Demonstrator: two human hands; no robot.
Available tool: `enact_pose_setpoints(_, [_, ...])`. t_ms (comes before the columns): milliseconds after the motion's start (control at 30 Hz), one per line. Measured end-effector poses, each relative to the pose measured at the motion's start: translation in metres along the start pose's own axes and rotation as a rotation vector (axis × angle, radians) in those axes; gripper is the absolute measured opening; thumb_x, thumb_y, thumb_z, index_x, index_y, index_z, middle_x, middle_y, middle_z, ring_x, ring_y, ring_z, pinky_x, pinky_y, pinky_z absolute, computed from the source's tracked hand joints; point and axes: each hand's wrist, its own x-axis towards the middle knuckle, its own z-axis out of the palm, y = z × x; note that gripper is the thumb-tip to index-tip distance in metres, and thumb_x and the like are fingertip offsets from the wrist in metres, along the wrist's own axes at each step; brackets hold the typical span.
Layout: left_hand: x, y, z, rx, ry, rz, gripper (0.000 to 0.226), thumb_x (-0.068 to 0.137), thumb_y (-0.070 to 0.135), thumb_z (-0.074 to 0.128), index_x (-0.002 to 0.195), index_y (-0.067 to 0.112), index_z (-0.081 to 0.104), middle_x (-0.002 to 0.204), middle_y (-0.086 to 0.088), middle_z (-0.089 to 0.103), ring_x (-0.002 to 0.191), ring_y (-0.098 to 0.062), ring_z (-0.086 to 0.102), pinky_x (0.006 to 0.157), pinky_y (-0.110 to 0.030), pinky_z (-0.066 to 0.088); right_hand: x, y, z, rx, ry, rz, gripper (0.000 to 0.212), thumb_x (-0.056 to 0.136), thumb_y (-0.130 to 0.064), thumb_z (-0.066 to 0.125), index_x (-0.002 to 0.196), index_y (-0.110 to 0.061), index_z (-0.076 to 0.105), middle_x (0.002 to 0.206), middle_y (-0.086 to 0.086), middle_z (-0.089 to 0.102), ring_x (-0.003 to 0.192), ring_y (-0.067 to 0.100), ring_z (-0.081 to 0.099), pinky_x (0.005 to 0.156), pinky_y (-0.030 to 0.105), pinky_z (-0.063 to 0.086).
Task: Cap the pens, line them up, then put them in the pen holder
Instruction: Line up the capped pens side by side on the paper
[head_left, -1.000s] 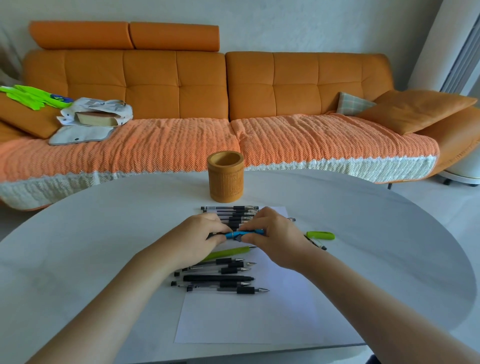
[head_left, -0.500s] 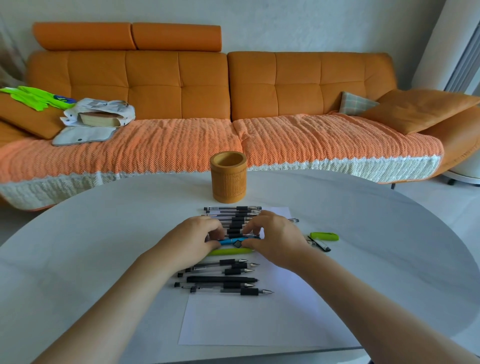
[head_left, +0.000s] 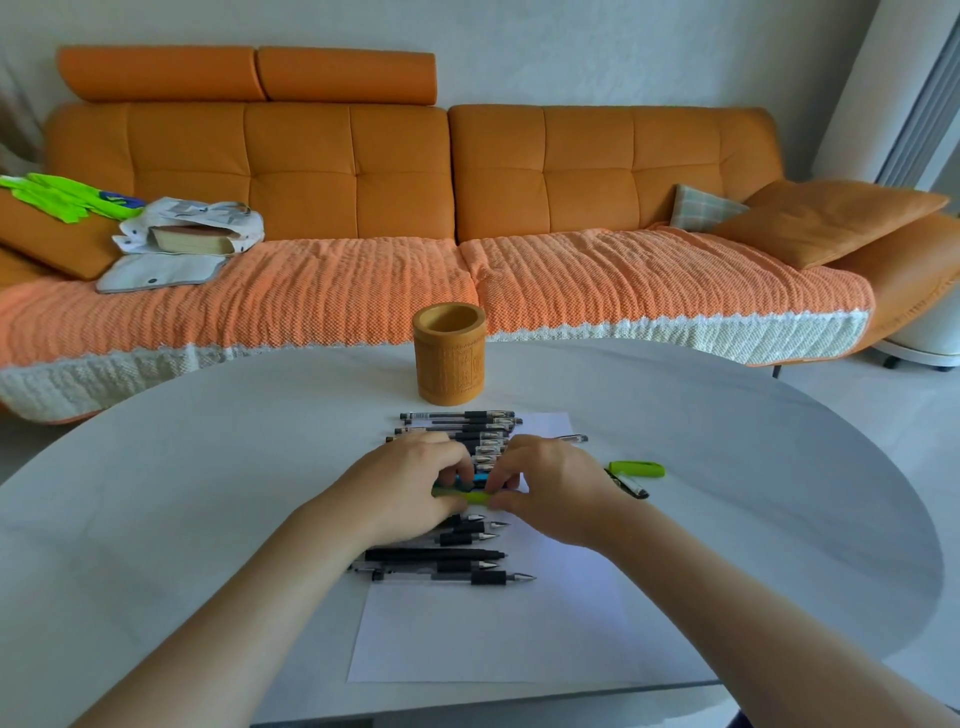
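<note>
Now left hand (head_left: 400, 488), right hand (head_left: 556, 493) pinch green pen (head_left: 464, 496); holder (head_left: 450, 364) carving illegible.

On my desk (head_left: 208, 493), the round wooden pen holder (head_left: 450, 364) is standing behind black pens (head_left: 457, 416) lying on white paper (head_left: 467, 634).

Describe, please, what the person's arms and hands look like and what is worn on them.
The left forearm and right forearm are bare as far as the view shows; no sleeves appear. The left hand and right hand wear no gloves, and no watch, bracelet or ring is visible from above.
</note>
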Motion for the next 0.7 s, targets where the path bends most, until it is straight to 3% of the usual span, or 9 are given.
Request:
enact_pose_setpoints(133, [0.004, 0.010, 0.000, 0.050, 0.010, 0.026, 0.025, 0.082, 0.044, 0.069, 0.104, 0.035, 0.062, 0.101, 0.016, 0.054, 0.099, -0.006, 0.049, 0.083, -0.030, 0.046, -0.006, 0.007, -0.006, 0.110, 0.049, 0.049, 0.012, 0.090, -0.037, 0.065, 0.096, -0.032, 0.073, 0.094, -0.013, 0.060, 0.073, 0.003, 0.052, 0.068, 0.026, 0.045])
enact_pose_setpoints(233, [0.008, 0.021, -0.001, 0.048, 0.033, 0.012, 0.014, 0.088, 0.041, 0.063, 0.100, 0.035, 0.061, 0.098, 0.014, 0.057, 0.095, -0.011, 0.053, 0.081, -0.035, 0.048, -0.011, 0.015, -0.013, 0.216, 0.088, 0.096, 0.009, 0.088, -0.037, 0.067, 0.092, -0.034, 0.074, 0.089, -0.015, 0.060, 0.073, 0.000, 0.053, 0.070, 0.025, 0.048])
enact_pose_setpoints(400, [0.014, 0.041, 0.001, 0.042, 0.014, -0.046, 0.012, 0.092, 0.045, 0.055, 0.100, 0.039, 0.061, 0.091, 0.015, 0.061, 0.086, -0.012, 0.056, 0.071, -0.033, 0.048, -0.025, 0.038, -0.029, 0.304, 0.139, 0.189, 0.010, 0.090, -0.036, 0.066, 0.097, -0.036, 0.072, 0.094, -0.016, 0.063, 0.068, -0.005, 0.053, 0.063, 0.016, 0.037])
enact_pose_setpoints(567, [0.019, 0.053, 0.004, 0.024, 0.014, -0.062, 0.011, 0.094, 0.043, 0.052, 0.100, 0.038, 0.060, 0.084, 0.012, 0.061, 0.081, -0.011, 0.056, 0.068, -0.031, 0.047, -0.037, 0.070, -0.044, 0.016, 0.196, 0.307, 0.030, 0.099, -0.020, 0.048, 0.109, -0.036, 0.070, 0.111, -0.013, 0.060, 0.088, 0.015, 0.060, 0.067, 0.029, 0.044])
enact_pose_setpoints(700, [0.020, 0.055, 0.007, 0.001, 0.007, -0.067, 0.008, 0.094, 0.042, 0.052, 0.097, 0.040, 0.059, 0.085, 0.013, 0.061, 0.079, -0.011, 0.056, 0.066, -0.030, 0.044, -0.046, 0.089, -0.052, -0.152, 0.114, 0.377, 0.038, 0.098, -0.017, 0.043, 0.122, -0.037, 0.063, 0.129, -0.013, 0.053, 0.106, 0.017, 0.060, 0.078, 0.031, 0.048])
